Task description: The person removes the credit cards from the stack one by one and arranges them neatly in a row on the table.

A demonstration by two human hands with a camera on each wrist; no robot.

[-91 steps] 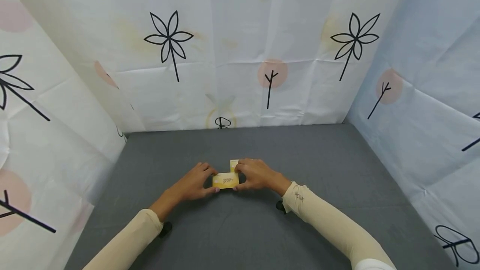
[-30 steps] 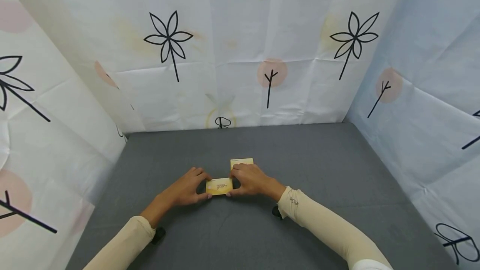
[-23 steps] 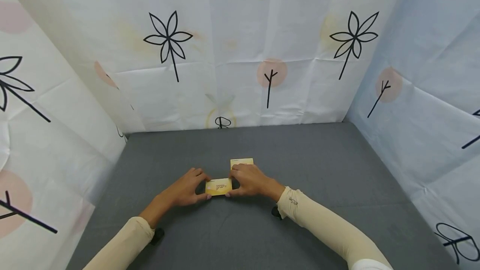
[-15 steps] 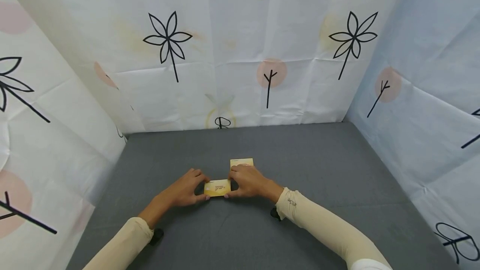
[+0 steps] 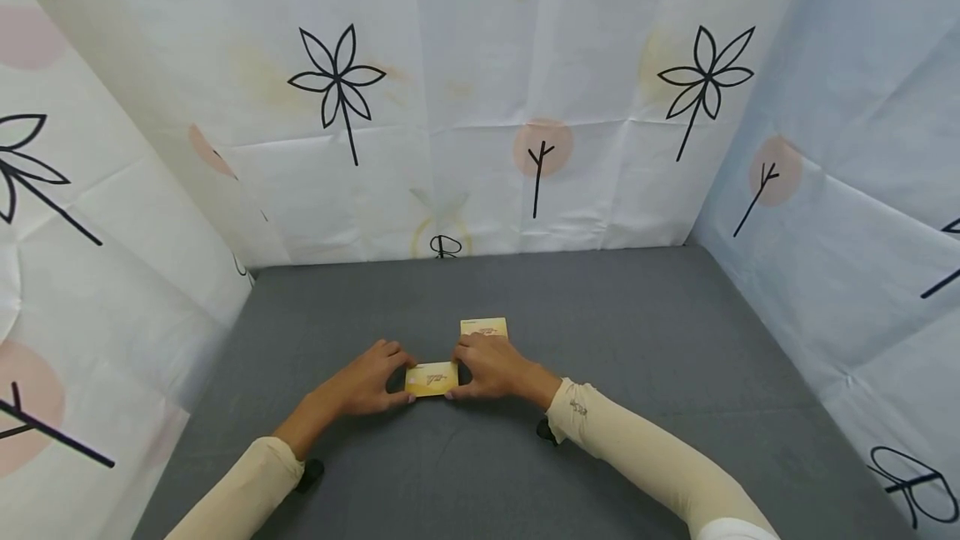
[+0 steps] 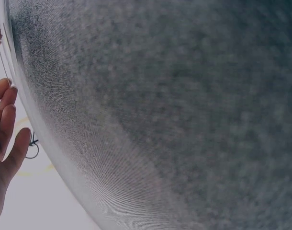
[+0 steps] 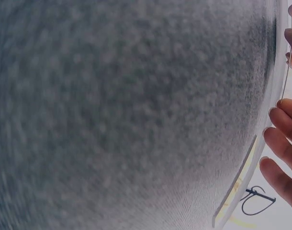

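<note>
Between my hands is a small flat yellow-and-white card (image 5: 432,379), its printed face up in the head view. My left hand (image 5: 363,380) pinches its left edge, thumb at the near corner and fingers at the far one. At the opposite edge my right hand (image 5: 491,367) pinches it the same way. A second card (image 5: 483,327), like the first, lies on the table just beyond the right hand, which hides its near part. In the right wrist view this second card (image 7: 236,184) shows as a thin slanted strip below the right fingertips.
A grey cloth-covered table (image 5: 600,307) lies under the hands. White sheets with flower and twig prints form a back wall (image 5: 480,90), a left wall (image 5: 90,298) and a right wall (image 5: 840,157). Dark wrist devices (image 5: 309,473) show beneath the sleeves.
Both hands have drawn the held card to the left and nearer the body. The second card, mostly covered by the right hand and first card before, now shows its far part.
</note>
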